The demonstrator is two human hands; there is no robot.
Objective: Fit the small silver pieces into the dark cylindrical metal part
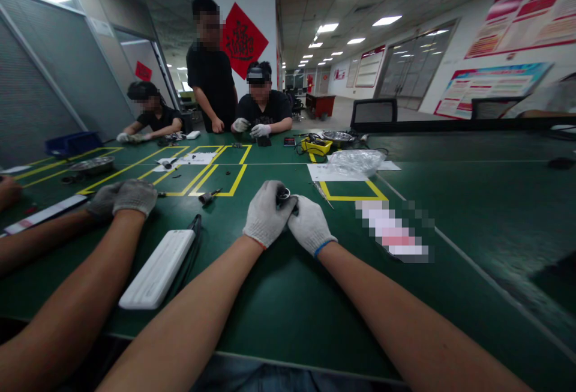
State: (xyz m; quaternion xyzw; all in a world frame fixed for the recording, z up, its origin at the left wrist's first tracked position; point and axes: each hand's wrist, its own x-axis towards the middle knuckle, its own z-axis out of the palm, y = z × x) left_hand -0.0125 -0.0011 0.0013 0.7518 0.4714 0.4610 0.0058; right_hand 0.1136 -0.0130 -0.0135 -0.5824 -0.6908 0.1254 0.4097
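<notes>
In white knit gloves, both of my hands meet over the green table (270,296). My left hand (268,214) is closed around a small dark round part with a shiny metal ring (284,194); most of it is hidden by the fingers. Right beside it, my right hand (310,224) has its fingers pinched together against the same part. Whatever lies between those right fingertips is too small to make out. A pair of tweezers (324,194) lies just beyond my right hand. To the left of my left hand rests a dark metal cylindrical part (209,197).
A white power bank (158,269) with a black cable lies left of my forearm. A co-worker's gloved hands (130,197) are close on the left. Farther back are a clear plastic bag (357,162), a yellow tray (316,146) and yellow tape outlines (238,180). Several people surround the table.
</notes>
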